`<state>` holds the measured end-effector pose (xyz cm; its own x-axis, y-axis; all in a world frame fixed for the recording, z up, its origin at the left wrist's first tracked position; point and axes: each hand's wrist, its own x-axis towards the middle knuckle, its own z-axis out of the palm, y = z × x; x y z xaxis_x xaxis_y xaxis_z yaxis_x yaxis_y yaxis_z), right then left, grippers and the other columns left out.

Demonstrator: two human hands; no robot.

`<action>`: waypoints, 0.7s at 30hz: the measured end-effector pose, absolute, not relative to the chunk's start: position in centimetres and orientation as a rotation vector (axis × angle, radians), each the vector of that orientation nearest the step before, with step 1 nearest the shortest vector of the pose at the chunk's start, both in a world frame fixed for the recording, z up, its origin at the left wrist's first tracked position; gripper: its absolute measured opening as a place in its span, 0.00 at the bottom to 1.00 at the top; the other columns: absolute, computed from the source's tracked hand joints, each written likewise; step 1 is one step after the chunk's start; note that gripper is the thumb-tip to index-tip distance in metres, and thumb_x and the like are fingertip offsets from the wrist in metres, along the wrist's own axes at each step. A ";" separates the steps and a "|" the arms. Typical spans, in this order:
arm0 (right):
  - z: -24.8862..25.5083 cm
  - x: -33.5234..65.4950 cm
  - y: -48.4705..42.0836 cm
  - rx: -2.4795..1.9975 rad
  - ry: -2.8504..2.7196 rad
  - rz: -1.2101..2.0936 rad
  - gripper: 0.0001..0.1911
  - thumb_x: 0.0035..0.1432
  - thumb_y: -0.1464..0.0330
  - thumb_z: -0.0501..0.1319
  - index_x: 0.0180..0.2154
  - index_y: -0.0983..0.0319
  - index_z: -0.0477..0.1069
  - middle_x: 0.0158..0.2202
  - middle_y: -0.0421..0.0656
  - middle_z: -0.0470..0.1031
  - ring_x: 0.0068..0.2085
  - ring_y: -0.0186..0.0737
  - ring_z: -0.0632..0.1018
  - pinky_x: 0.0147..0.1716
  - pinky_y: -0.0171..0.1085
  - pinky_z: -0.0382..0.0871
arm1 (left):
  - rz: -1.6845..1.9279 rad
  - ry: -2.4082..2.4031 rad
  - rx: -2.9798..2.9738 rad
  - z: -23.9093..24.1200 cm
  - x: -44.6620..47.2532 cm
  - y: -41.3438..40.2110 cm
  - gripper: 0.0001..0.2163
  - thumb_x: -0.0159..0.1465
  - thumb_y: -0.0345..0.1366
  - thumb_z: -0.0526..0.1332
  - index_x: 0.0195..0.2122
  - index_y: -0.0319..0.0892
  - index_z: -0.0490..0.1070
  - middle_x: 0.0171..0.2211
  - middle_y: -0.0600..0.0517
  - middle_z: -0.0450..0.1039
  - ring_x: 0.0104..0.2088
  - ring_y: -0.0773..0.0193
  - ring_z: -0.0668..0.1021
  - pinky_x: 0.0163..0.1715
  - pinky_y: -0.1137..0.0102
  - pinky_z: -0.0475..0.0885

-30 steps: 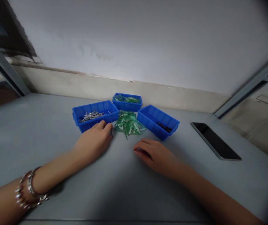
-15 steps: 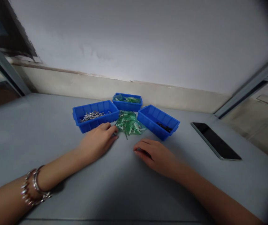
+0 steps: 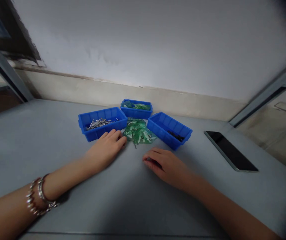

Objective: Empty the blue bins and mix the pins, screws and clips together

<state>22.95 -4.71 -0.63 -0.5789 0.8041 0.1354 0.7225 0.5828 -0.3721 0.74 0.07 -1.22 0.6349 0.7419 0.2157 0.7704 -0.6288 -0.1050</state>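
Note:
My left hand [image 3: 109, 146] rests palm down in front of the left blue bin [image 3: 102, 132], which holds thin silvery metal pins [image 3: 99, 123]. Its fingers curl under beside the thumb; whatever they grip is hidden. To the right, my right hand [image 3: 165, 164] lies on its side, thumb and fingertips pressed together in a pinch. I cannot make out anything between them. Between and beyond the hands is a pile of small green plastic bags [image 3: 139, 132] with metal pieces in or among them. One thin pin [image 3: 135, 146] pokes out at the pile's near edge.
The right blue bin [image 3: 164, 133] contains small dark pieces [image 3: 175, 135]. A back blue bin [image 3: 136, 113] holds green bags [image 3: 141, 106]. A dark-screened phone or tablet [image 3: 229, 150] lies at the right of the grey table [image 3: 47, 133], which meets a wall [image 3: 143, 50].
My left hand has rolled further palm down, and its fingertips, with the small metallic glint between them, are now hidden. My right hand has barely moved.

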 end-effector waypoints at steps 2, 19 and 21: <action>-0.8 23.0 -4.7 -1.268 -2.481 0.383 0.10 0.61 0.70 0.50 0.38 0.61 0.69 0.37 0.43 0.73 0.38 0.38 0.73 0.39 0.37 0.66 | -0.250 -1.190 -2.653 -0.9 0.8 -0.2 0.10 0.65 0.29 0.48 0.36 0.40 0.68 0.35 0.47 0.67 0.37 0.57 0.67 0.36 0.64 0.61; -0.5 23.0 -4.9 -1.159 -2.417 0.445 0.10 0.63 0.69 0.49 0.41 0.60 0.68 0.39 0.44 0.74 0.39 0.38 0.74 0.40 0.38 0.67 | -0.605 -0.704 -2.879 0.1 1.6 -2.5 0.11 0.69 0.35 0.46 0.41 0.41 0.68 0.31 0.51 0.70 0.33 0.63 0.68 0.34 0.67 0.59; -0.6 23.0 -4.9 -1.147 -2.408 0.441 0.11 0.63 0.69 0.49 0.41 0.60 0.68 0.38 0.43 0.74 0.39 0.38 0.74 0.40 0.38 0.66 | -0.622 -0.679 -2.887 0.1 1.6 -2.6 0.11 0.68 0.36 0.47 0.40 0.41 0.68 0.31 0.50 0.70 0.33 0.63 0.68 0.34 0.67 0.60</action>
